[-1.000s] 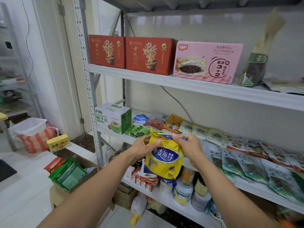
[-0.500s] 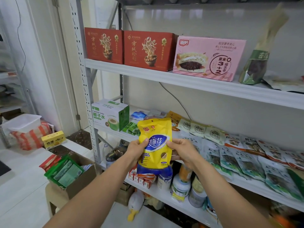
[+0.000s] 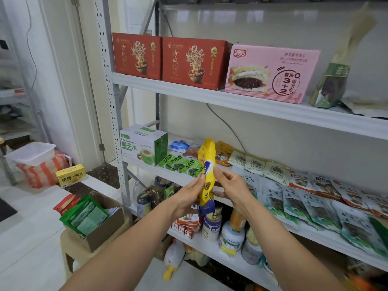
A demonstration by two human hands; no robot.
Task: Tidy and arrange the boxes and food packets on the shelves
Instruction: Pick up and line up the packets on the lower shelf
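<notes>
1. While your left hand [image 3: 186, 198] and right hand [image 3: 233, 189] pinch the yellow packet [image 3: 206, 164], upright and edge-on in front of the middle shelf [image 3: 155, 172], hold it by its sides.
2. Turn its face forward before setting it beside the green sachets [image 3: 182, 164].

Noodle boxes [image 3: 194, 64] left of bread box [image 3: 270, 73], top shelf [image 3: 231, 102]; coconut-water box [image 3: 142, 147] left of packets [image 3: 294, 198], shelf below [image 3: 159, 172].

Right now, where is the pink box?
In the head view the pink box stands on the upper shelf, right of centre, between the right-hand red box and a green bag.
</notes>
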